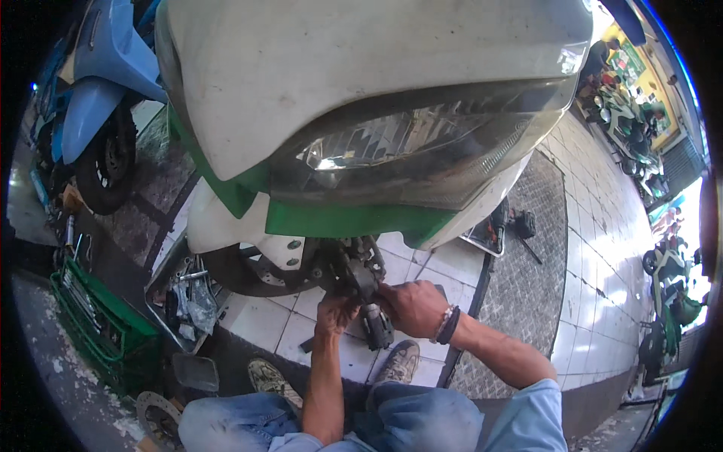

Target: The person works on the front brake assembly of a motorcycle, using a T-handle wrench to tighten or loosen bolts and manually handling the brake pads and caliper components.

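A scooter's white and green front (361, 45) with a wide headlight (399, 143) fills the upper middle. Below it hangs a dark metal part (365, 282) that looks like a brake caliper; a paler cylindrical end (373, 320) points toward me. My left hand (337, 313) has its fingers curled in against the left side of this part. From the right, my right hand (418, 307) is closed around it, back of the hand up. The fingertips of both hands are partly hidden. The front wheel (252, 271), with its brake disc, stands just to the left.
A metal tray (192, 297) of tools and plastic bags lies left of the wheel. Beyond it stands a green toolbox (105, 324). A loose brake disc (158, 418) is at lower left. Another tray (489, 230) sits at right. A blue scooter (102, 113) stands far left.
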The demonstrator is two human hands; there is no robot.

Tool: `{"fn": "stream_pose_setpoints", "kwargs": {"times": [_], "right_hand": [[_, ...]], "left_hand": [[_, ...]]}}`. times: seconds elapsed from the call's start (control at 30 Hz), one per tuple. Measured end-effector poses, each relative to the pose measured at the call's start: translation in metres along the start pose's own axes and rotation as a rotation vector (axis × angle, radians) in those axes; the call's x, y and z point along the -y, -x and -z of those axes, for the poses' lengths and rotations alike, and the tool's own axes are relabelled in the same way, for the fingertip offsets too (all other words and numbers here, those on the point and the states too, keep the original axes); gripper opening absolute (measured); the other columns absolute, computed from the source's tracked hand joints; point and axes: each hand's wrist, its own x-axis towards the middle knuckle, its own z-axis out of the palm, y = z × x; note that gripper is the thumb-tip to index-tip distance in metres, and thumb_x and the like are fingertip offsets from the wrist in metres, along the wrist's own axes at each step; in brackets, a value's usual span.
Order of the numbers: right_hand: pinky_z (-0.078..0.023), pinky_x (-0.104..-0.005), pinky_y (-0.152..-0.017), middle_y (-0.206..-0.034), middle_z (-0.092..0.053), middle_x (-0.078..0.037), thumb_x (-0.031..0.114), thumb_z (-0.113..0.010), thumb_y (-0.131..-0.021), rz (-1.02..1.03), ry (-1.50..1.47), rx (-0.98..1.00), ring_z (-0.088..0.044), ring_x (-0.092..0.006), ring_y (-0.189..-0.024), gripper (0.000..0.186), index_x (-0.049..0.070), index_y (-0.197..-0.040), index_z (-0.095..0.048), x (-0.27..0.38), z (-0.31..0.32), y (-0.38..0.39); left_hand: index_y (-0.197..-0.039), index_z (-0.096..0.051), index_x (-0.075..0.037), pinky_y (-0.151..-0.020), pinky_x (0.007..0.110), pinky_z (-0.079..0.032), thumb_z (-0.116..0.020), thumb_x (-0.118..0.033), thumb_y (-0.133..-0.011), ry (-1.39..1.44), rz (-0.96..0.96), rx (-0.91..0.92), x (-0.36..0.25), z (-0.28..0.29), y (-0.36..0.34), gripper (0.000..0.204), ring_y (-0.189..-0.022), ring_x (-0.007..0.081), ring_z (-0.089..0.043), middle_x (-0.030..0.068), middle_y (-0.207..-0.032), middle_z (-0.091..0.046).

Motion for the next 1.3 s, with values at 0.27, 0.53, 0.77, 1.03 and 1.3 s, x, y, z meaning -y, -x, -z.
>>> {"fn": "stream_pose_setpoints", "kwargs": {"times": [0.27, 0.53, 0.77, 1.03, 1.3], "right_hand": [[-0.053, -0.0513, -0.059, -0.070, -0.066, -0.017, 0.016, -0.066, -0.088, 0.136, 0.025, 0.057, -0.068, -0.0397, -0.067, 0.027, 0.004, -0.111, -0.067, -0.006, 0.016, -0.004], [-0.056, -0.0464, -0.065, -0.076, -0.069, -0.015, 0.011, -0.062, -0.085, 0.126, -0.013, 0.060, -0.071, -0.0339, -0.070, 0.019, 0.006, -0.102, -0.069, -0.020, 0.021, -0.001], [-0.055, -0.0462, -0.063, -0.077, -0.069, -0.016, 0.009, -0.061, -0.088, 0.053, -0.151, 0.024, -0.070, -0.0344, -0.070, 0.012, 0.005, -0.096, -0.069, -0.022, 0.017, 0.002], [-0.051, -0.0489, -0.056, -0.065, -0.063, -0.015, 0.012, -0.061, -0.094, 0.256, 0.066, 0.060, -0.067, -0.0373, -0.062, 0.010, 0.003, -0.098, -0.063, -0.016, 0.040, -0.003], [-0.054, -0.0478, -0.067, -0.078, -0.069, -0.022, 0.012, -0.062, -0.095, -0.057, -0.407, -0.232, -0.070, -0.0424, -0.077, 0.013, 0.000, -0.094, -0.067, -0.001, 0.111, 0.019]], "left_hand": [[-0.143, -0.050, 0.001, -0.089, 0.047, -0.063, -0.069, -0.009, -0.079, -0.013, -0.028, -0.034, 0.010, -0.001, 0.003, 0.068, -0.112, 0.0362, -0.069, 0.0197, -0.129, -0.065], [-0.143, -0.051, 0.000, -0.083, 0.045, -0.065, -0.065, 0.002, -0.080, 0.068, -0.009, 0.032, 0.020, -0.008, 0.001, 0.064, -0.106, 0.0355, -0.071, 0.0201, -0.128, -0.065], [-0.139, -0.053, 0.001, -0.074, 0.039, -0.067, -0.069, 0.003, -0.080, -0.067, -0.007, -0.071, 0.015, -0.013, 0.005, 0.061, -0.096, 0.0333, -0.074, 0.0187, -0.124, -0.066], [-0.135, -0.057, 0.000, -0.088, 0.036, -0.064, -0.070, 0.011, -0.080, -0.017, 0.049, 0.026, 0.015, -0.017, 0.002, 0.058, -0.110, 0.0272, -0.071, 0.0174, -0.126, -0.067], [-0.146, -0.049, -0.006, -0.080, 0.031, -0.064, -0.066, 0.019, -0.075, -0.280, -0.046, -0.007, -0.016, -0.014, -0.001, 0.077, -0.112, 0.0252, -0.069, 0.0164, -0.134, -0.062]]}}
